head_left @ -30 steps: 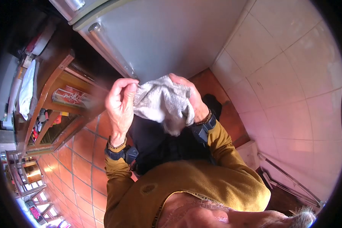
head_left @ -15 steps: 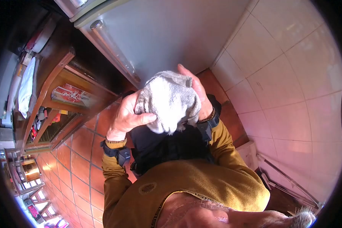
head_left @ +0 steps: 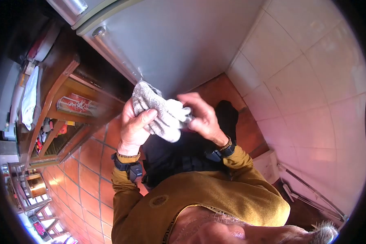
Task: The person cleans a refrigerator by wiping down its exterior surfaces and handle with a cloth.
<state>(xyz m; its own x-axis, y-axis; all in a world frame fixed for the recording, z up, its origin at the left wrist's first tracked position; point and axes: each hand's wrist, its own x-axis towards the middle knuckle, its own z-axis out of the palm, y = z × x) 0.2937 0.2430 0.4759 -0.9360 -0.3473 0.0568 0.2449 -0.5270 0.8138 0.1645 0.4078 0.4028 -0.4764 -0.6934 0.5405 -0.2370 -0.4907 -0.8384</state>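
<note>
A grey-and-white terry cloth point(head_left: 160, 114) hangs bunched in front of my waist, its folds bright in the light. My left hand point(head_left: 135, 126) grips its left side, with the thumb pressed over the top. At the cloth's right end, my right hand point(head_left: 203, 118) has its fingers curled in a pinch on a darker, crumpled edge. Motion blurs these fingertips a little, and the underside of the cloth is hidden. Both wrists carry dark straps with small black devices.
Ahead stands a grey fridge point(head_left: 179, 44) with a long vertical handle point(head_left: 114, 51). To the left is a wooden cabinet point(head_left: 71, 77) with open shelves holding small items. A white tiled wall point(head_left: 297, 81) rises on the right, with metal rods point(head_left: 311, 185) low beside it. Reddish tiles point(head_left: 89, 175) cover the floor.
The cloth, earlier spread wide between both hands, is now bunched and shifted left. My right hand has moved from behind the cloth to its right end, fingers curling inward.
</note>
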